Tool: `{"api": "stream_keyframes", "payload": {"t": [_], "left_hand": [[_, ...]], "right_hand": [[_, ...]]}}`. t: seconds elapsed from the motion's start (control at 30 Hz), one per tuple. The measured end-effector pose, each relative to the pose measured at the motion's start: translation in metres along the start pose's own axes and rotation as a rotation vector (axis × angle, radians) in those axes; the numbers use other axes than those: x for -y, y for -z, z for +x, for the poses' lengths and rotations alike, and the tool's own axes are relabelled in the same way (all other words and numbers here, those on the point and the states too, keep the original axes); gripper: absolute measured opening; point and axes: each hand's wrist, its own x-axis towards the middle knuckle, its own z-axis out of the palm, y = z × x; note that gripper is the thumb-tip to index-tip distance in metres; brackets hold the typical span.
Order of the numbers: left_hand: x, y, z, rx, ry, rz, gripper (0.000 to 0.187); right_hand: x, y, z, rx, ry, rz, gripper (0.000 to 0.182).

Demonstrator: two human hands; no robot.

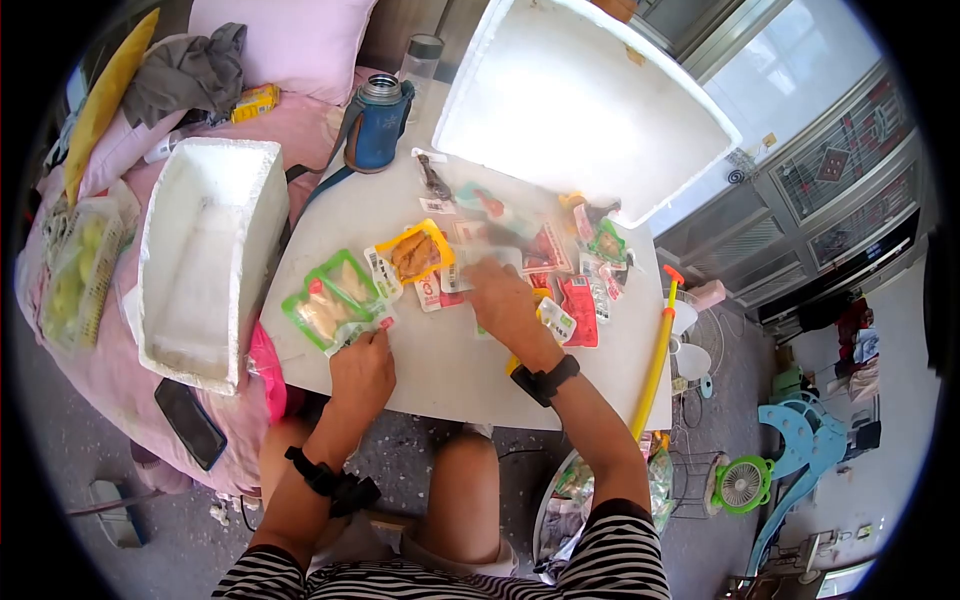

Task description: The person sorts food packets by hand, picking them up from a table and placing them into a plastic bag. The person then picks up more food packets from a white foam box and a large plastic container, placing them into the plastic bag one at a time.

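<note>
The left hand (362, 372) was closed in a pinch, thumb against fingers, on the near edge of a green pack (322, 312), which lay on the table (440, 365) just beyond the knuckles. The right hand (508, 308) had its fingers half bent over a clear pack (468, 254); I could not tell whether they gripped it.

The green pack seemed to me light and soft, with pale, lumpy filling. Its film would probably be slippery, and it might sag if lifted by one corner. The flat border looked the best place to hold; a hard squeeze in the middle could strain the seal.

Between the hands, a little farther out, a yellow pack (415, 255) carried dark print on a white panel. A red pack (578, 312), right of the right hand, bore pale writing. All was too small for me to read, and I could recognise no brand.
</note>
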Motion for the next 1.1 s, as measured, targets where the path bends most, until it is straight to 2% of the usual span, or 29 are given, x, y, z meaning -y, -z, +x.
{"api": "stream_keyframes", "payload": {"t": [0.27,0.47,0.67,0.77,0.87,0.97,1.1], "left_hand": [[0.001,0.002,0.002,-0.002,0.004,-0.014,0.016],[0.002,0.004,0.001,0.003,-0.013,-0.02,0.01],[0.01,0.005,-0.002,-0.021,-0.006,-0.04,0.007],[0.01,0.014,-0.001,-0.055,0.006,-0.041,0.009],[0.011,0.019,0.001,-0.062,0.026,-0.006,0.009],[0.014,0.017,0.002,-0.09,0.025,-0.005,0.009],[0.016,0.015,0.003,-0.124,0.045,0.014,0.009]], "right_hand": [[-0.008,0.027,-0.047,0.093,-0.097,0.078,0.017],[0.01,0.038,-0.074,0.096,-0.071,0.073,0.02],[0.019,0.035,-0.106,-0.137,-0.08,0.083,0.027],[0.036,0.042,-0.136,-0.19,-0.339,0.041,0.029],[0.033,0.04,-0.171,-0.128,-0.599,0.03,0.031],[0.027,0.036,-0.188,-0.181,-0.662,0.029,0.036],[0.027,0.04,-0.164,-0.265,-0.57,-0.027,0.045]]}}
